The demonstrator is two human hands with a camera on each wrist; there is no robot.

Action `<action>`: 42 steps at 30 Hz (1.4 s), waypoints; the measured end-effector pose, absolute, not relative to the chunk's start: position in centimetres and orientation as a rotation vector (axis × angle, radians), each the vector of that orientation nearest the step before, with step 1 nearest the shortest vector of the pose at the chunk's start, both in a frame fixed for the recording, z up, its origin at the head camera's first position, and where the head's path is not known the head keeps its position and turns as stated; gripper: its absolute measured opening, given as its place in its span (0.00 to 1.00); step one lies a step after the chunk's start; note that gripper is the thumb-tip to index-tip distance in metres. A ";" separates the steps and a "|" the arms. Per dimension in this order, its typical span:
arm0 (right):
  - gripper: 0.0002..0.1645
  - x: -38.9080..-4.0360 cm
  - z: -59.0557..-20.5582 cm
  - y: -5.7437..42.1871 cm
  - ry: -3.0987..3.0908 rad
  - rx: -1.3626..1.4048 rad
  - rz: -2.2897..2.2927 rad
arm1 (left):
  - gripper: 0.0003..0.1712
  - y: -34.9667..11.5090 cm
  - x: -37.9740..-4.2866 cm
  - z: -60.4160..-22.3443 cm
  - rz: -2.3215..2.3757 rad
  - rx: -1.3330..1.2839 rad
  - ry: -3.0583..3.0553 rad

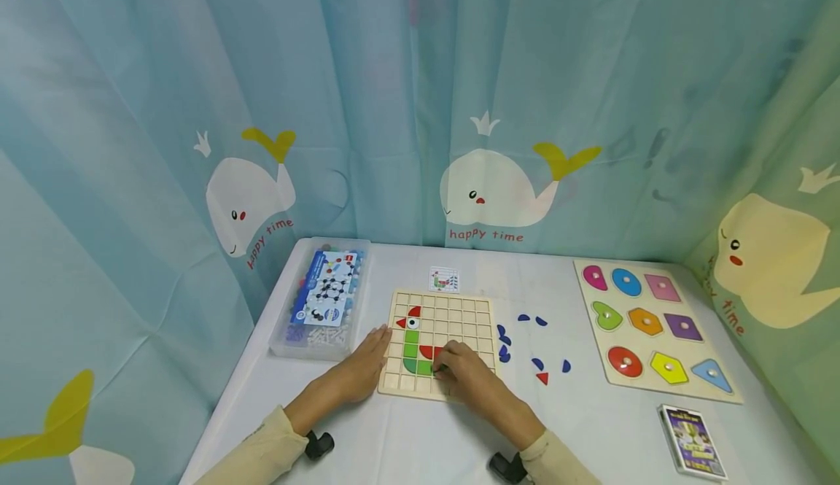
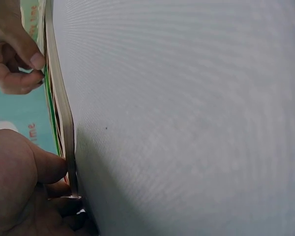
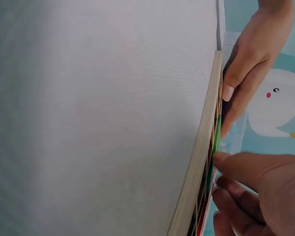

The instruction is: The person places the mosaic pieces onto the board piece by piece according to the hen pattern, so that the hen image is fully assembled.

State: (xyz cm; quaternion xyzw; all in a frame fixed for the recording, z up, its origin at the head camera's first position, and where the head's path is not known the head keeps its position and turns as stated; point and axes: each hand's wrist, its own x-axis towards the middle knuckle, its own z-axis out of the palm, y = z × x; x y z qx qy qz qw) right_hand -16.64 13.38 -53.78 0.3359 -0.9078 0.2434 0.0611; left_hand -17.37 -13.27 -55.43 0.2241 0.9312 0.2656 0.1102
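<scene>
A square wooden grid board [image 1: 462, 315] lies on the table, bearing a bird-like figure of red, green and white pieces. At the board's left edge rests my left hand [image 1: 364, 365], fingers fairly straight; its thumb [image 2: 52, 168] touches the rim in the left wrist view. Over the lower middle cells, my right hand [image 1: 467, 373] pinches a small dark piece [image 1: 438, 369] between thumb and fingertips, mostly hidden by the fingers. Just left of these fingertips is a green square [image 1: 424, 367], with a red piece [image 1: 426, 352] above it.
Several blue pieces [image 1: 523, 318] and a red triangle [image 1: 542, 378] lie right of the board. Behind it is a small picture card [image 1: 444, 279]. A clear plastic box [image 1: 315, 350] stands left; a shape-knob board [image 1: 617, 316] and a card pack [image 1: 692, 443] lie right.
</scene>
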 end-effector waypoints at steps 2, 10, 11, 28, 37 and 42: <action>0.07 -16.8 -53.7 13.6 -2.757 0.989 0.747 | 0.34 -13.2 -17.4 -55.4 0.788 0.657 2.729; 0.09 -19.4 -52.2 16.6 -2.893 0.596 0.769 | 0.33 -13.1 -17.2 -54.5 0.763 0.661 2.712; 0.11 -19.7 -52.1 17.2 -2.908 0.552 0.761 | 0.33 -13.1 -17.2 -54.4 0.756 0.665 2.715; 0.14 -23.6 -52.0 22.8 -3.162 0.244 0.836 | 0.33 -13.2 -17.3 -54.5 0.777 0.677 2.710; 0.14 -23.9 -52.1 22.3 -3.127 0.137 0.887 | 0.33 -13.2 -17.2 -54.4 0.785 0.675 2.713; 0.14 -23.9 -52.2 22.2 -3.132 0.115 0.881 | 0.33 -13.2 -17.2 -54.5 0.771 0.657 2.715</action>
